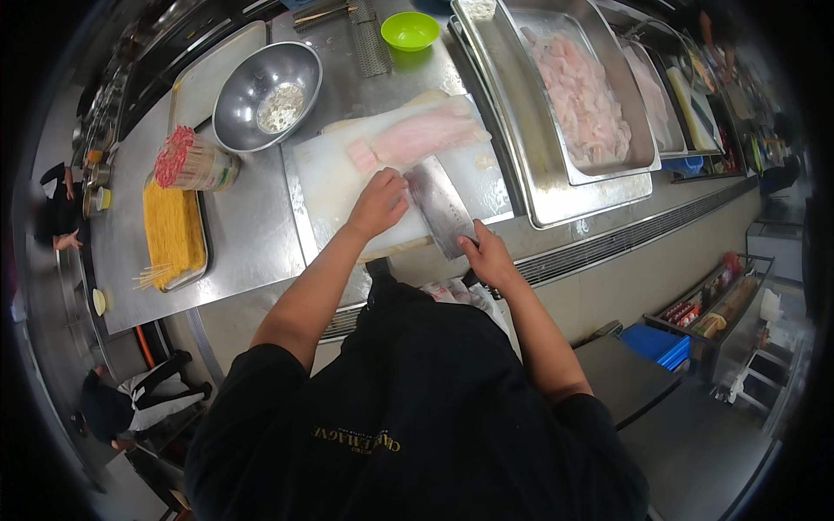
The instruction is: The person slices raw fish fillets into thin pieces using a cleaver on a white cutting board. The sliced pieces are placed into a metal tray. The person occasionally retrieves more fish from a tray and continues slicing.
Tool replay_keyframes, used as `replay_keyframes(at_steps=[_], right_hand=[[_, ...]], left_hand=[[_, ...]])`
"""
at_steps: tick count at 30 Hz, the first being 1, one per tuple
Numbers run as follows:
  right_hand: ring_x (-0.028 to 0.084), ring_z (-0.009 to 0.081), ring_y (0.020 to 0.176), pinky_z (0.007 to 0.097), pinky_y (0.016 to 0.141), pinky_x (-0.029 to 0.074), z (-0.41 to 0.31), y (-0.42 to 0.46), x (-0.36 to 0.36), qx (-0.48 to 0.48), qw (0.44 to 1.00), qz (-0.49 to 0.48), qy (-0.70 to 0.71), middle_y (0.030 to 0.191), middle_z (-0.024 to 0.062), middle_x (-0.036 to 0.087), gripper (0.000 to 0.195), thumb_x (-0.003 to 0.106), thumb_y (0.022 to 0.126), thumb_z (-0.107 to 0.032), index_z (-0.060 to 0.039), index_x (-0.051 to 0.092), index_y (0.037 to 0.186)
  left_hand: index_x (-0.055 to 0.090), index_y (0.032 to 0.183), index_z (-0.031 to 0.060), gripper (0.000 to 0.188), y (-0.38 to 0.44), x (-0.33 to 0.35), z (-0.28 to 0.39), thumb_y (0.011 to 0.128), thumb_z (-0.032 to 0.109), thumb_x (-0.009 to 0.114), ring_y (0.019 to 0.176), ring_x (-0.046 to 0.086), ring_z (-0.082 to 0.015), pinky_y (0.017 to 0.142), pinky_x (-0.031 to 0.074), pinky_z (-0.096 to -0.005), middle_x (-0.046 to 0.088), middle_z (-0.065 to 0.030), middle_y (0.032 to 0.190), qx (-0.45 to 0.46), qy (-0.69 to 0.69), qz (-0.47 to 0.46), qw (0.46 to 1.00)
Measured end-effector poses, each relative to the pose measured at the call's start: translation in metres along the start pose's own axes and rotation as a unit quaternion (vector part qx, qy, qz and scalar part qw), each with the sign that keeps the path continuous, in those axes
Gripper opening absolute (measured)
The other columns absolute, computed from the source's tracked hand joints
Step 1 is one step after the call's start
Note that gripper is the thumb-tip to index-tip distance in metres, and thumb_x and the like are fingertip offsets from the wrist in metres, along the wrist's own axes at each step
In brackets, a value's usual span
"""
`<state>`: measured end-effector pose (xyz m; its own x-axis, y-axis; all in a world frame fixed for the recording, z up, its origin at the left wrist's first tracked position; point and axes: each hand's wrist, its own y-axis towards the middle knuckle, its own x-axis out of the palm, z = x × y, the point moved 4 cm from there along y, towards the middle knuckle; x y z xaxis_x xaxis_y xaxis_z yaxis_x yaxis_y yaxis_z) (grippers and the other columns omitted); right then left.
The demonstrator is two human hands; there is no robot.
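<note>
In my right hand (485,255) is a broad steel cleaver (443,207), its blade slanting up and left over a white cutting board (326,208). My left hand (380,203) hovers by the blade's far end with its fingers bent; whether it pinches something or touches the steel is unclear. Just beyond both hands lies a pale pink fish fillet (427,133). Small cut pieces of fish (361,155) sit at the fillet's left end. A little scrap or wet patch (484,160) shows on the board to the right.
Left of the board stand a steel mixing bowl (229,104) with white contents, a tub of red-tipped skewers (212,170) and a tray of yellow sticks (172,228). A green bowl (410,31) is behind. On the right, a deep steel pan (642,166) holds sliced fish. Other people (104,407) are at left.
</note>
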<state>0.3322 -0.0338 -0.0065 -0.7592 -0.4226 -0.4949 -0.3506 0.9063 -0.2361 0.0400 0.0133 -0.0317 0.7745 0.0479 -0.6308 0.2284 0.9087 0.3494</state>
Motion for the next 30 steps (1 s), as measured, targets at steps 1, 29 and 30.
replay_keyframes(at_steps=[1, 29, 30], right_hand=[[0.07, 0.0582, 0.094, 0.0561, 0.081, 0.056, -0.002, 0.0, 0.0, 0.004, 1.0, -0.003, -0.007, 0.095, 0.0356, 0.071, 0.033, 0.069, 0.112, -0.026, 0.003, 0.053, 0.115], [0.077, 0.0419, 0.106, 0.0472, 0.095, 0.059, 0.015, -0.032, -0.027, 0.071, 0.996, -0.026, 0.037, 0.115, 0.0298, 0.078, 0.038, 0.068, 0.113, -0.021, 0.0014, 0.061, 0.144], [0.077, 0.0412, 0.107, 0.047, 0.096, 0.058, 0.014, -0.028, -0.023, 0.054, 0.996, -0.026, 0.061, 0.116, 0.0301, 0.078, 0.038, 0.068, 0.113, -0.021, 0.0015, 0.061, 0.144]], left_hand=[[0.07, 0.111, 0.0033, 0.02, 0.002, 0.002, 0.0, 0.091, 0.006, 0.074, 0.109, 0.064, -0.0398, 0.096, 0.055, -0.0497, 0.067, -0.0145, 0.114, 0.005, 0.005, -0.006, 1.0], [0.07, 0.103, 0.0035, 0.02, 0.016, 0.01, 0.008, 0.085, 0.003, 0.077, 0.11, 0.063, -0.0389, 0.097, 0.053, -0.0498, 0.066, -0.0145, 0.111, 0.01, 0.069, -0.01, 0.998], [0.07, 0.104, 0.003, 0.02, 0.017, 0.016, 0.004, 0.085, 0.002, 0.078, 0.112, 0.063, -0.0393, 0.099, 0.053, -0.0495, 0.066, -0.0151, 0.113, -0.031, 0.082, -0.077, 0.993]])
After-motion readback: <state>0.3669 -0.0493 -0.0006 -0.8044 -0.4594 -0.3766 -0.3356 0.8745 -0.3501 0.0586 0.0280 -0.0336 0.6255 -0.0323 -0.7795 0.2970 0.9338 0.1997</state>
